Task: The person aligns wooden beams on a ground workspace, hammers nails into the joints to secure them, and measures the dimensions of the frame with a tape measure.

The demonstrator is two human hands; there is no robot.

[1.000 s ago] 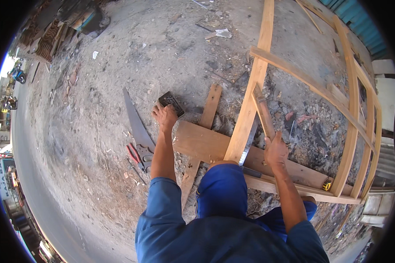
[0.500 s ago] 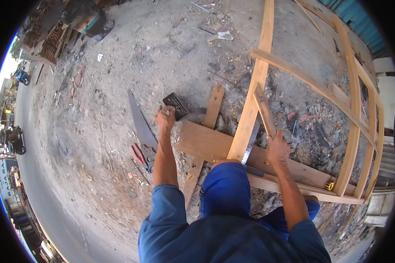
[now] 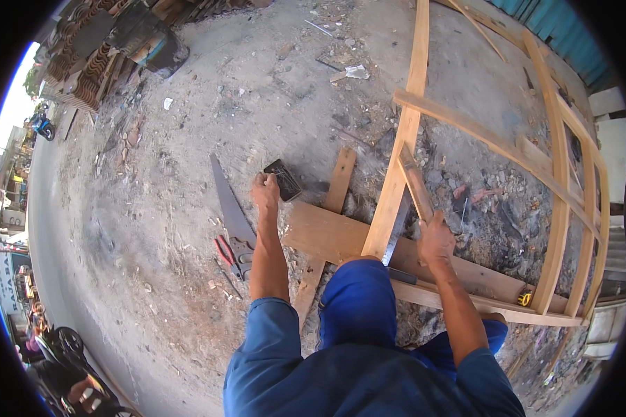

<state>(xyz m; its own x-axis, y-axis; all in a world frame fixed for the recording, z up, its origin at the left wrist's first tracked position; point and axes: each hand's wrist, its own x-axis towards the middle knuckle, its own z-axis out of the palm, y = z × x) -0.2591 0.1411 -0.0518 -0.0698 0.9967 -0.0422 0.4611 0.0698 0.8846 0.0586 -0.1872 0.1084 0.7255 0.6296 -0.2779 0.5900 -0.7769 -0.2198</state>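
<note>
Fingers of the left hand (image 3: 264,190) are curled at the left edge of a dark open box (image 3: 291,195); a second ago they reached over it. Whether they pinch anything, I cannot tell. Small pieces (image 3: 283,179), too blurred to name, lie inside. The right hand (image 3: 436,243) grips a wooden bar (image 3: 416,184) overlapping a long beam (image 3: 384,215).

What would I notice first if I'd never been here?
Probably the big wooden frame across the right side. Then the long saw on the ground left of the person's left hand, with red-handled pliers by its handle.
</note>
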